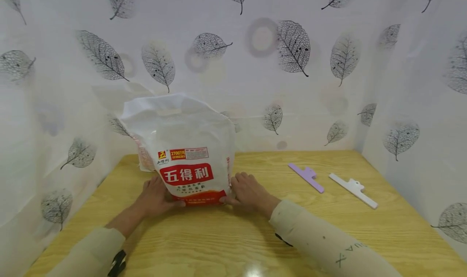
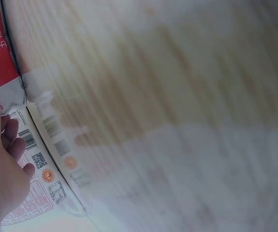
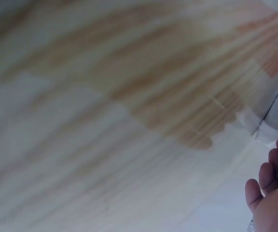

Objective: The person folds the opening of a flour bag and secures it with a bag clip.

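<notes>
A white plastic flour bag [image 1: 189, 135] with red and yellow print stands on the wooden table, its top slack and leaning left. My left hand [image 1: 153, 198] grips the lower left of the bag, with the thumb across the front. At the lower right corner, my right hand [image 1: 249, 194] holds the bag between thumb and fingers. Behind it on the left, a second printed white bag [image 1: 146, 157] is mostly hidden. In the left wrist view, my left hand [image 2: 6, 183] is beside printed packaging [image 2: 37, 181] with a barcode and square codes. The right fingertips [image 3: 268, 179] show at the right wrist view's edge.
To the right on the table [image 1: 204, 244] lie two long plastic clips, a purple clip [image 1: 306, 177] and a white clip [image 1: 353, 190]. A pale curtain [image 1: 237, 74] printed with leaves hangs behind the table and along both sides.
</notes>
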`<state>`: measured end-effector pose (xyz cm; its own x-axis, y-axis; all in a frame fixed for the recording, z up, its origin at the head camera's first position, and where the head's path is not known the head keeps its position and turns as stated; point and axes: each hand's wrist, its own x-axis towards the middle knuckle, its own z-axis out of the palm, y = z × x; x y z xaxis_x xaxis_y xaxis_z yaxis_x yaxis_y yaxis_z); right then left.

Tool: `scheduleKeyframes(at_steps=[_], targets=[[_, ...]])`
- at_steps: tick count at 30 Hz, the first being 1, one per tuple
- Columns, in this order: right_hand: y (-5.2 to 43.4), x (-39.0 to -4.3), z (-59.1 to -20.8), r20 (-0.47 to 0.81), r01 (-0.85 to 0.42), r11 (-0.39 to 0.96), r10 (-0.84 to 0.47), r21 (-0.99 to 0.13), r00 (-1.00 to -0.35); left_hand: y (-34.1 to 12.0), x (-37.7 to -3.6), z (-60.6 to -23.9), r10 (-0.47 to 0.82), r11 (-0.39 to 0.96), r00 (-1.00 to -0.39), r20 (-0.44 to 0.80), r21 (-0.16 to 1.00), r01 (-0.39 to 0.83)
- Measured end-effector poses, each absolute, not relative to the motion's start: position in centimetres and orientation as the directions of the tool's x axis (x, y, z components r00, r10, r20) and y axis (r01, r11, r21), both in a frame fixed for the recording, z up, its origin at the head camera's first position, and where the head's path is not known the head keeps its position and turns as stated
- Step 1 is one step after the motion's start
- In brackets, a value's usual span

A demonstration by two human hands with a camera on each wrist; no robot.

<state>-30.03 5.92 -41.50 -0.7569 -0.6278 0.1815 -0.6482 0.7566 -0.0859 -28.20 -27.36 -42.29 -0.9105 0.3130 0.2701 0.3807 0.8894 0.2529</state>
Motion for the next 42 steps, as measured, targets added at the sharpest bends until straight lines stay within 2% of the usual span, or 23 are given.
scheduleKeyframes(at_steps=[8,15,28,42], targets=[[6.0,-29.9,-41.6,0.186,-0.636,0.77,-0.618,-0.052,-0.764,-27.1,-28.3,-42.4,0.312,0.895,-0.913,0.264,0.241,0.375],[6.1,-29.8,-41.8,0.221,-0.648,0.762,-0.631,-0.003,-0.744,-27.1,-28.2,-42.4,0.304,0.903,-0.917,0.26,0.229,0.364],[6.1,-30.0,-41.8,0.225,-0.648,0.762,-0.632,0.002,-0.742,-27.1,-28.6,-42.6,0.308,0.901,-0.91,0.278,0.223,0.373],[7.8,-29.6,-41.8,0.187,-0.605,0.796,-0.597,0.015,-0.78,-25.3,-28.9,-42.7,0.342,0.896,-0.903,0.26,0.2,0.397]])
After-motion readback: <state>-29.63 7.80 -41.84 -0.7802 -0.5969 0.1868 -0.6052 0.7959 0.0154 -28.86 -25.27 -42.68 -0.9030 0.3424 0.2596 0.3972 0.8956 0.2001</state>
